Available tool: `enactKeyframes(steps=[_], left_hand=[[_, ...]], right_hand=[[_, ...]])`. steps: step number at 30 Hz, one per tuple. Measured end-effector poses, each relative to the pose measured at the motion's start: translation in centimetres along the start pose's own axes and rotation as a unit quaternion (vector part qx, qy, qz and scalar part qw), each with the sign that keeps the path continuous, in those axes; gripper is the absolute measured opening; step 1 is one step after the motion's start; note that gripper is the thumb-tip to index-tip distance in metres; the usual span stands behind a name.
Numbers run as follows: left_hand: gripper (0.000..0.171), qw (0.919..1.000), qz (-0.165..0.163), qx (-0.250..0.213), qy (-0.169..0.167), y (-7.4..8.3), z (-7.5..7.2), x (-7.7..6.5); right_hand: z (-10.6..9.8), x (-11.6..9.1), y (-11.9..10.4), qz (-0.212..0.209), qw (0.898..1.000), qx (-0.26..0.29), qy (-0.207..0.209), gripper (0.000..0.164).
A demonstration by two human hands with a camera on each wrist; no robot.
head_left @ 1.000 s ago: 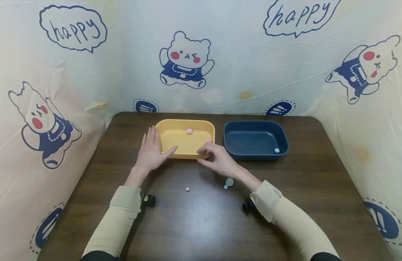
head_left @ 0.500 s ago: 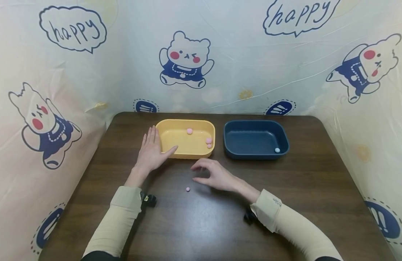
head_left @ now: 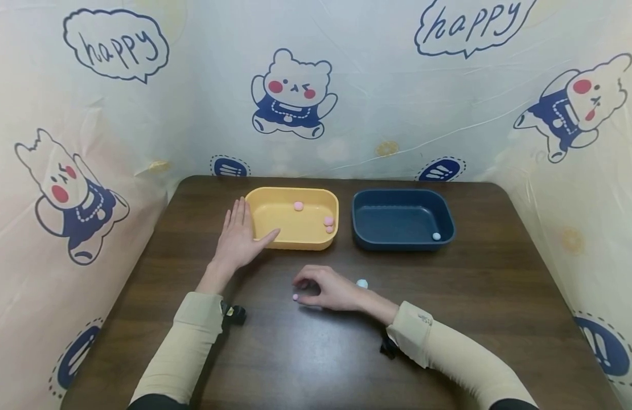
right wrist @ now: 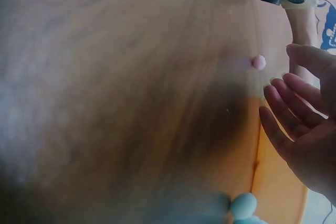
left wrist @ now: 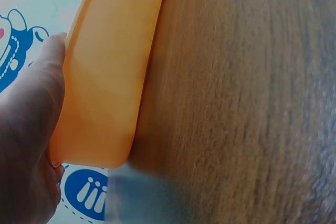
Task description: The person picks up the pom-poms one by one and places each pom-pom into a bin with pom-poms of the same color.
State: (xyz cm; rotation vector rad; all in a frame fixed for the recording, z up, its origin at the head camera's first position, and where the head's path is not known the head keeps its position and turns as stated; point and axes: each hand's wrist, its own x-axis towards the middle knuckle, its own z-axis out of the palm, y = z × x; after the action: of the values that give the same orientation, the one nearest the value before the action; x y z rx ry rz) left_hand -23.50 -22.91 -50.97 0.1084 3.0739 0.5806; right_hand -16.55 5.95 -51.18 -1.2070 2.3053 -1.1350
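My left hand (head_left: 236,239) rests against the left end of a yellow tray (head_left: 295,246), fingers straight along its side and thumb over the front rim. In the left wrist view that hand lies along the rim of the tray (left wrist: 105,77). My right hand (head_left: 328,288) hovers low over the table, its fingers bent and spread apart with nothing between them. Just off its thumb tip lies a small pink ball (head_left: 295,297); the right wrist view shows this ball (right wrist: 259,62) beyond the fingertips. A pale blue-green ball (head_left: 362,283) lies behind the right wrist, partly hidden.
Inside the yellow tray are a pink ball (head_left: 298,206) at the back and two more at the right end. A dark blue tray (head_left: 403,247) stands to its right with a small whitish ball (head_left: 436,236) in it. A printed curtain (head_left: 367,114) surrounds the brown table (head_left: 306,364).
My right hand has left the yellow tray's front right corner and come down and left to the pink ball. Another small pink ball now shows in that corner. The left hand stays put.
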Motion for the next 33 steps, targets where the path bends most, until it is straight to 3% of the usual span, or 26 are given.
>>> enactKeyframes(steps=[5, 13, 23, 33], left_hand=[[0.129, 1.0000, 0.003, 0.000, 0.003, 0.0, 0.0, 0.1], [0.129, 1.0000, 0.003, -0.001, 0.006, 0.1, -0.1, 0.3], [0.129, 1.0000, -0.001, -0.001, 0.005, 0.1, -0.1, 0.1], [0.129, 1.0000, -0.002, -0.003, 0.004, 0.1, 0.0, 0.0]], right_hand=[[0.9, 0.4, 1.1, -0.012, 1.000, -0.007, -0.008, 0.030], [1.1, 0.8, 0.2, 0.023, 0.999, 0.005, -0.036, 0.028], [1.2, 1.0, -0.1, 0.016, 0.997, -0.044, -0.062, 0.014], [1.1, 0.7, 0.1, 0.007, 0.996, -0.054, -0.075, 0.004]])
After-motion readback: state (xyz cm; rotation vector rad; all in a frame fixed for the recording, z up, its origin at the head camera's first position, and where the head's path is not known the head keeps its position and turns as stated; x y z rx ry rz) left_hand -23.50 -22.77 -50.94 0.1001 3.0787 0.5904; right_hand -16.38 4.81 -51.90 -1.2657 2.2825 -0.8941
